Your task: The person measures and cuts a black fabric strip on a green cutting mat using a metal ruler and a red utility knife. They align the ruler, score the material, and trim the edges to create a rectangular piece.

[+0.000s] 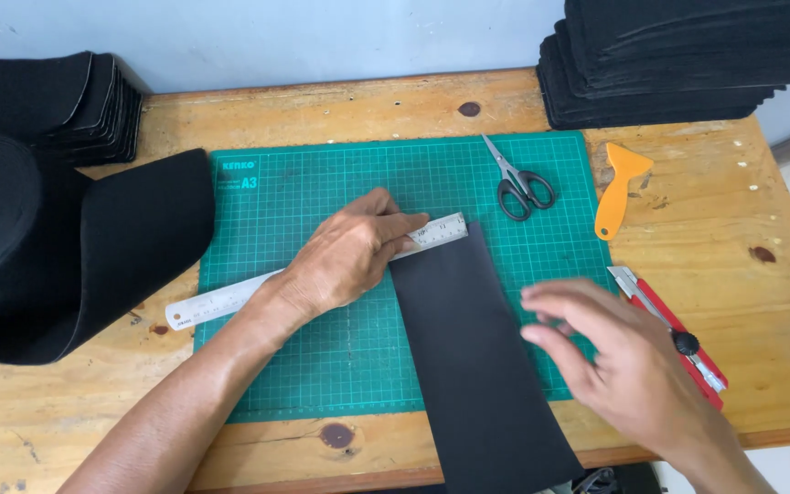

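My left hand [345, 256] presses flat on a steel ruler [221, 300] that lies slantwise across a green cutting mat [322, 183]. The ruler's right end meets the top edge of a long black strip of material [473, 357], which runs down over the table's front edge. My right hand [614, 357] hovers blurred with fingers apart just right of the strip, holding nothing. A red utility knife [678, 338] lies on the wood, partly under that hand.
Black-handled scissors [521, 183] rest on the mat's upper right. An orange scraper [619, 187] lies on the wooden table [761, 302]. Stacks of black cut pieces sit at back right [678, 64] and back left [75, 105]. A large black roll [57, 247] fills the left side.
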